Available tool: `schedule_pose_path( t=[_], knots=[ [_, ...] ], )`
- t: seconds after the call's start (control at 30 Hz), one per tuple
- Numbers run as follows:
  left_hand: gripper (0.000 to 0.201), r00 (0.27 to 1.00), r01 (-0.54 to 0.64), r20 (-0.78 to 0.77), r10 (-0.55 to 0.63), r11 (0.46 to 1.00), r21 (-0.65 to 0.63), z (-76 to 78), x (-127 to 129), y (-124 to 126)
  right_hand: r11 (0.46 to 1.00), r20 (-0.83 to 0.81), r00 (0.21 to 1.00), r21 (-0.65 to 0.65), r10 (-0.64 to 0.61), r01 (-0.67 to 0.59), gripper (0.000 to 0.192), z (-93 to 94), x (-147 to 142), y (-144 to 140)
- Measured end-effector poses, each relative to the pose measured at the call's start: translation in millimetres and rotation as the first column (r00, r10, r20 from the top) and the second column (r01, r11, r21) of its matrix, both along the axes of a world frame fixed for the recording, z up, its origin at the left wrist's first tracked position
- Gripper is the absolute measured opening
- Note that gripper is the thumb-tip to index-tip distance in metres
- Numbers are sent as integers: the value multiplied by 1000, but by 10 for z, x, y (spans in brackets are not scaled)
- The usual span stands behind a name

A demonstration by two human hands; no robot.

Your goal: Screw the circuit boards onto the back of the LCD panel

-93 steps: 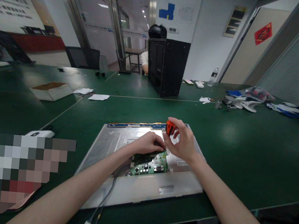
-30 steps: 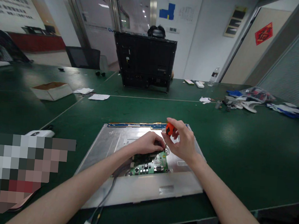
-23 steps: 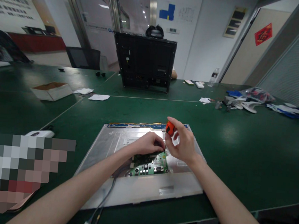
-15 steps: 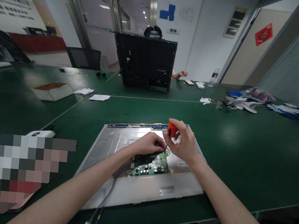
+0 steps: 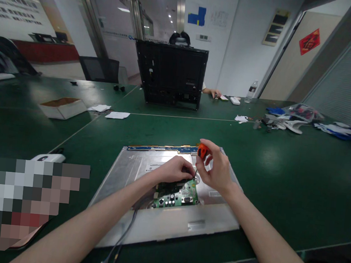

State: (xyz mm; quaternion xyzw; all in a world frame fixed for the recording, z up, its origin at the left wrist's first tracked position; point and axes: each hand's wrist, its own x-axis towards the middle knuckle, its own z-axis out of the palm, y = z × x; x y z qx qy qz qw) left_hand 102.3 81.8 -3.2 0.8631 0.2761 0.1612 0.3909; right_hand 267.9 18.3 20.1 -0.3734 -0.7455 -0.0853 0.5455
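Head cam: right hand [image 5: 218, 172] pinches a screwdriver [image 5: 202, 151] by its stubby orange-and-black handle, thin dark shaft angled down to the far corner of the circuit board [image 5: 178, 193]. Left hand [image 5: 172, 170] is curled, fingertips pressed down at the board's far edge just left of the shaft tip; can't tell if it grips anything. Board is green, rectangular, studded with small connectors and capacitors, directly under both hands. It sits on a flat panel [image 5: 161, 220] of dull brushed metal, rectangular, with a blue strip [image 5: 158, 148] along the edge beyond the hands. Grey cable [image 5: 123, 235] runs from the board toward the near edge, under the left forearm.

Surface is a green matte table [image 5: 282, 173], slightly glossy under the lights. Left of the left hand: a white rounded device [image 5: 47, 158]. Far beyond the hands: black perforated monitor shell [image 5: 171, 76] standing upright, a person's hand [image 5: 213, 92] beside it, open cardboard box [image 5: 62, 107], plastic water bottle [image 5: 251, 89]. White walls, ceiling spotlights
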Motion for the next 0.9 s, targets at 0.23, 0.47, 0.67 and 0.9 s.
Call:
schedule_pose_path(
  t=[0.23,0.47,0.67,0.9],
  knots=[
    [10,1000,4,17,-4,1000,21,-28,-3,19,999,8,1000,37,-4,4,36,1,-8,34],
    [9,1000,-1,19,1,1000,9,-9,-2,5,1000,18,1000,4,17,-17,37,17,8,5],
    [9,1000,-1,8,1,1000,5,20,7,-8,1000,18,1000,-2,20,-20,42,19,15,-11],
    [10,1000,0,10,0,1000,5,2,10,3,999,9,1000,51,-13,13,36,0,-3,29]
  ],
)
